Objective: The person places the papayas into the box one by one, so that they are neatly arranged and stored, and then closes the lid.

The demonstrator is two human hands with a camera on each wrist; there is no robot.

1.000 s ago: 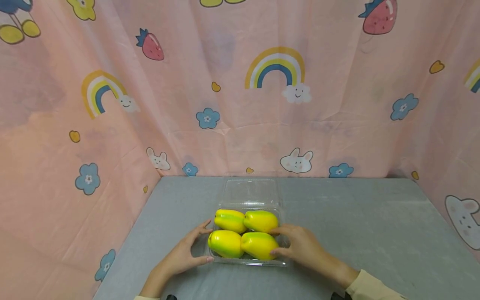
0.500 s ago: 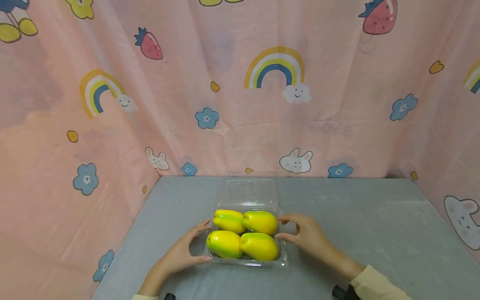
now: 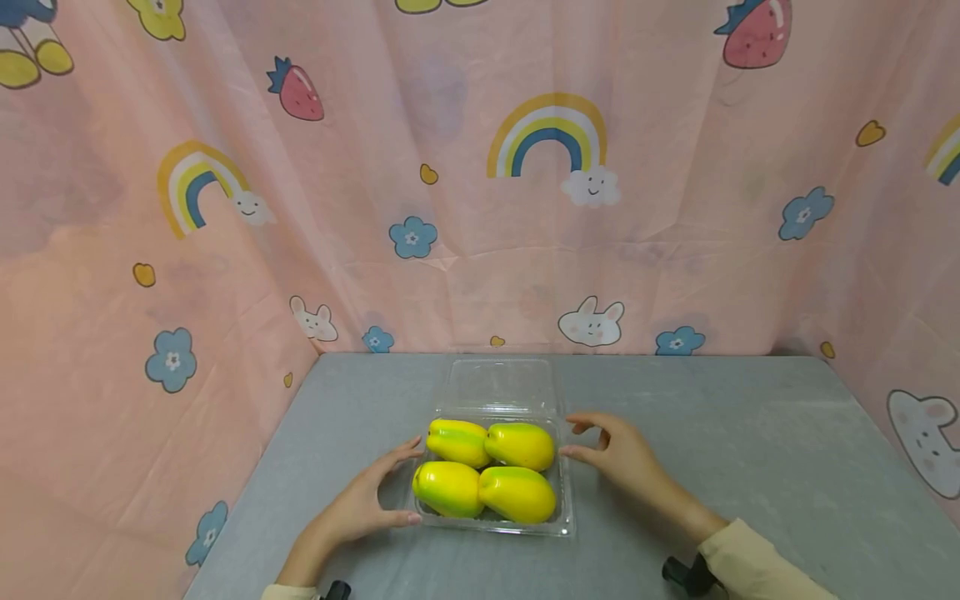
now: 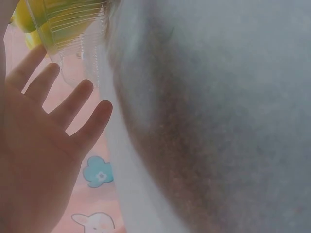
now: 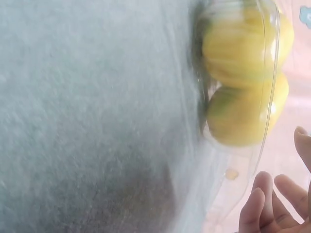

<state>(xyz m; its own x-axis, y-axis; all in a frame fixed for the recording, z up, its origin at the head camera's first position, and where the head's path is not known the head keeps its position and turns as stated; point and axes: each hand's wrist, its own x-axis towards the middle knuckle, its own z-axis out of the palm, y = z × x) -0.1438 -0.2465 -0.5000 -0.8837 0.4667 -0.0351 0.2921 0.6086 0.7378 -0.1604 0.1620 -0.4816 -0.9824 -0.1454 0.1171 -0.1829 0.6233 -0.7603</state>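
A clear plastic clamshell box (image 3: pixel 564 527) sits on the table, its lid (image 3: pixel 501 385) folded back away from the person. Several glossy yellow-green fruits (image 3: pixel 517 494), mango-like or papaya-like in shape, lie inside in two rows. My left hand (image 3: pixel 360 504) spreads along the box's left side, thumb at the near corner and fingertips right at the rim. In the left wrist view its extended fingers (image 4: pixel 80 99) reach toward the ribbed plastic. By the box's far right side, my right hand (image 3: pixel 622 457) has loosely bent fingers and a thumb tip close to the rim; nothing is between them.
A grey cloth-covered table (image 3: pixel 735 450) extends on both sides of the box. Behind and beside it hangs a pink curtain (image 3: pixel 480 283) printed with rainbows, flowers and rabbits. A black wrist device (image 3: pixel 690 575) shows below the right sleeve.
My right hand has let go of the near right fruit, drawn out of the box and shifted right and farther back. The left hand has stayed at the box's left side.
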